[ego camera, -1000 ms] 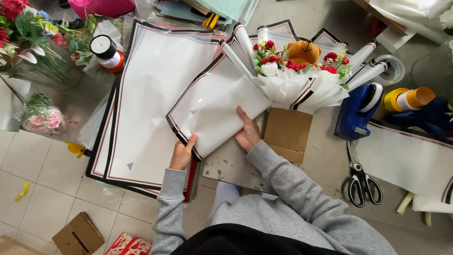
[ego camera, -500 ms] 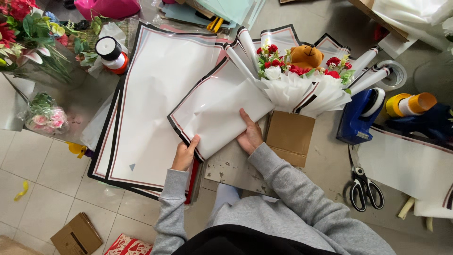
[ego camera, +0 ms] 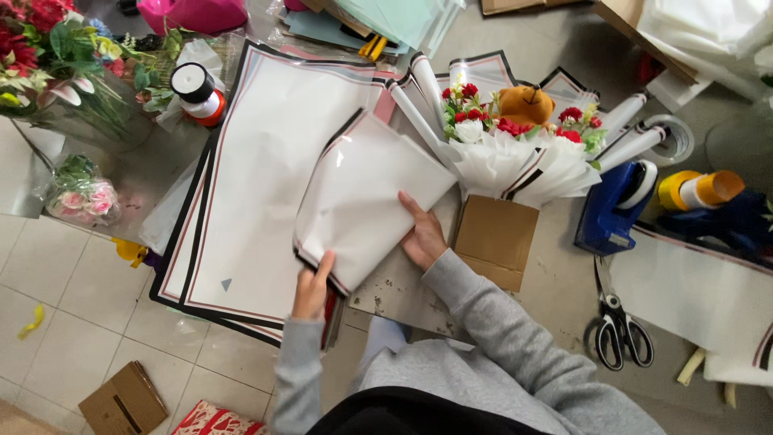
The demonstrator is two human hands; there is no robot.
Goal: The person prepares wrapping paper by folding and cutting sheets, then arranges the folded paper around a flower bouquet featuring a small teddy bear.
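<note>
A folded sheet of white wrapping paper [ego camera: 366, 197], edged in black and pink, is held just in front of the body. Its near corner is pinched by the left hand [ego camera: 310, 286], the grip closed on the paper's lower edge. The right hand [ego camera: 423, 235] is laid flat against the sheet's right side, fingers spread, pressing rather than clenching, so its grip is open on the paper.

The sheet is doubled over, with a soft rounded fold along its left side, and it rests partly on a stack of larger matching sheets [ego camera: 258, 177] spread over the table [ego camera: 403, 294].

For a neat fold, the edges are best lined up before the crease is pressed, and the paper should be kept taut between both hands so that no wrinkle is set.

Just beyond the right hand a brown cardboard box [ego camera: 495, 240] is seen, with a bouquet [ego camera: 519, 133] of red and white flowers and a plush bear standing in it. Scissors [ego camera: 618, 326] lie to the right, and a blue tape dispenser [ego camera: 616, 205] farther off.
</note>
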